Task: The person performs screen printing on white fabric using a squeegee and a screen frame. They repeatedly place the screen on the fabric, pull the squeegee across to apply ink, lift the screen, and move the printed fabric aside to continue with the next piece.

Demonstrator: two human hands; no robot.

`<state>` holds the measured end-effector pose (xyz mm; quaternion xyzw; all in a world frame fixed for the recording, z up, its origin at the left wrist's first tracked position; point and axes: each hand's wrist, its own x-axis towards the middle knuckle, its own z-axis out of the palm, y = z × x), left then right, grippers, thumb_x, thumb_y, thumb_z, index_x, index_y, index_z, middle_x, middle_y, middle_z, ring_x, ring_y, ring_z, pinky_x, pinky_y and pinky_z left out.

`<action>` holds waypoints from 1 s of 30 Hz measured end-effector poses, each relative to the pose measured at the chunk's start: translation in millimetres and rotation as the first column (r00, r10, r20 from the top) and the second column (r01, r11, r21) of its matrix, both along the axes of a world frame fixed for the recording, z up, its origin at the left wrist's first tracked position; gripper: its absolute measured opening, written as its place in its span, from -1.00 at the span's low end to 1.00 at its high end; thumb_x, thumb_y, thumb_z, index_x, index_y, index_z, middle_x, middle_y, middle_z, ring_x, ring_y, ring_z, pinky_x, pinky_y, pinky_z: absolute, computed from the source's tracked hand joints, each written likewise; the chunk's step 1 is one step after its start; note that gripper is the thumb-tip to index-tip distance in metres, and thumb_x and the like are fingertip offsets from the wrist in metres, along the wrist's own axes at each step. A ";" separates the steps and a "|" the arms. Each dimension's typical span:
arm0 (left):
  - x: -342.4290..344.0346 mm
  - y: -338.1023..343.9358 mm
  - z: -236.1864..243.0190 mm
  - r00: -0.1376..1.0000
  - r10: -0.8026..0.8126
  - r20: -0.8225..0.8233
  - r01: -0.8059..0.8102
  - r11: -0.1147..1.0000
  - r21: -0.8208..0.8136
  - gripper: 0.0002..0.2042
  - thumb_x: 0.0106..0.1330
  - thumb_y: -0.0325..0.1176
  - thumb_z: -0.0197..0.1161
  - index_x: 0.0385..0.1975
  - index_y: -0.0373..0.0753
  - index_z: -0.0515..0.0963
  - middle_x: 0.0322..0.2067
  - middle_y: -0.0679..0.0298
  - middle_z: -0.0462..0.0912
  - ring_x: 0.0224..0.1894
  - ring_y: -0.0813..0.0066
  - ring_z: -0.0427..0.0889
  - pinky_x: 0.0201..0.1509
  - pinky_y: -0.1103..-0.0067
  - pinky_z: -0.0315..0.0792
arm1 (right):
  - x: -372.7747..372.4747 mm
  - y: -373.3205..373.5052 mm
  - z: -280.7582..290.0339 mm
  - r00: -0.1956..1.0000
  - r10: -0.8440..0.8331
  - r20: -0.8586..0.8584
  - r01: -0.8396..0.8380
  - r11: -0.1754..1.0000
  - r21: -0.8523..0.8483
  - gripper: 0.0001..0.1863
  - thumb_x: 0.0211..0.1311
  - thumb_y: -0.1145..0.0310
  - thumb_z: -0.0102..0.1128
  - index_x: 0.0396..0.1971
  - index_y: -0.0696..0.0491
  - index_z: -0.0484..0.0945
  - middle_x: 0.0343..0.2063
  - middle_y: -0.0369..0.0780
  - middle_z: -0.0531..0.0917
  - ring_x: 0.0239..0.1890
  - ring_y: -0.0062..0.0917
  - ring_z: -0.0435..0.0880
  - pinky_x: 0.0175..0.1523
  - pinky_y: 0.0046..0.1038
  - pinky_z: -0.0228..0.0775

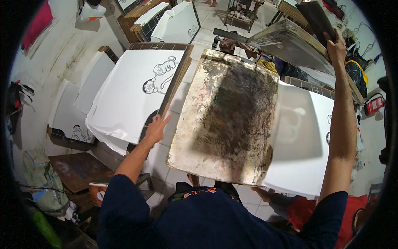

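Observation:
My left hand is at the near right corner of a board covered with white cloth. Its fingers are stretched apart; whether they touch the board's edge I cannot tell. The cloth bears a black line drawing of cartoon animals. High on the right, my right hand is closed round the lower end of a dark flat slat. Beside it, a large framed screen stands tilted up. In front of me lies a worn, dark-stained panel, with another white cloth at its right.
More cloth-covered boards stand at the far left, with others along the left wall. A person in a red shirt is close at the lower right. A fire extinguisher hangs at the right. Bags and boxes crowd the lower left.

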<state>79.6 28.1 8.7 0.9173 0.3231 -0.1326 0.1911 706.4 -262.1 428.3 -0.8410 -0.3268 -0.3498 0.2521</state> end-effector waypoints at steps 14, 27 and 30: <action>142.5 -326.2 12.7 0.793 -0.406 0.454 0.530 0.828 -0.184 -0.27 0.25 -0.16 0.35 0.47 -0.09 0.33 0.16 -0.17 0.57 0.18 -0.27 0.56 0.11 0.08 0.63 | 27.8 -4.6 -10.4 0.993 -0.008 0.121 0.004 0.999 0.035 -0.33 0.20 0.26 0.17 0.39 -0.36 0.45 0.13 -0.13 0.70 0.17 -0.16 0.68 0.28 0.04 0.49; -124.8 -49.9 -65.2 0.631 0.704 0.325 -0.692 0.701 -0.174 -0.26 0.13 0.16 0.56 0.03 -0.45 0.59 -0.07 -0.12 0.73 0.00 -0.10 0.71 0.11 0.20 0.55 | -46.9 5.5 3.7 0.999 -0.007 0.047 0.000 0.989 0.151 -0.61 0.27 0.26 0.38 0.06 0.06 0.62 -0.08 0.03 0.74 0.05 -0.06 0.71 0.14 -0.14 0.50; -99.0 -54.6 -50.5 0.678 0.651 0.341 -0.651 0.748 -0.132 -0.34 0.12 0.19 0.56 -0.19 -0.42 0.63 -0.25 -0.07 0.76 -0.17 -0.08 0.75 -0.06 0.18 0.57 | -59.9 7.6 9.8 0.998 0.045 -0.033 -0.039 0.986 0.161 -0.60 0.28 0.27 0.36 0.08 0.07 0.61 -0.09 0.04 0.74 0.04 -0.05 0.71 0.13 -0.15 0.49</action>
